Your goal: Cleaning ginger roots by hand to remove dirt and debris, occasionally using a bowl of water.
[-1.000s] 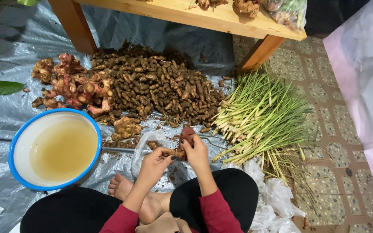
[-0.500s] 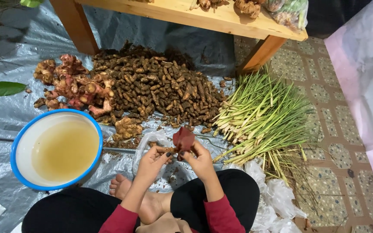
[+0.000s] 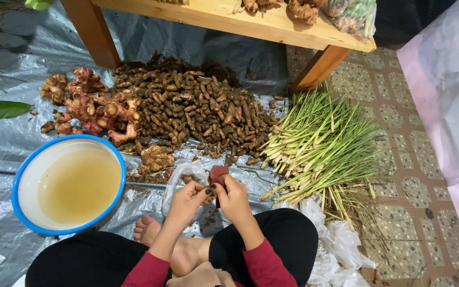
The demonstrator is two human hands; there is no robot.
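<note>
Root piece (image 3: 218, 174) between left hand (image 3: 186, 201) and right hand (image 3: 233, 197)

Red sleeves, black trousers — bare feet

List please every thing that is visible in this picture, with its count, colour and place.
reddish root piece: one, dark red, between both hands
brown roots: large heap, brown, centre of sheet
pink rhizomes: heap, pink-red, left of brown roots
green stalks: bundle, green-white, right
basin: one, blue rim, yellowish liquid, left
leaf: one, green, far left
plastic sheet: grey, on floor
wooden table: one, top
left hand: holding root piece
right hand: holding root piece
</note>
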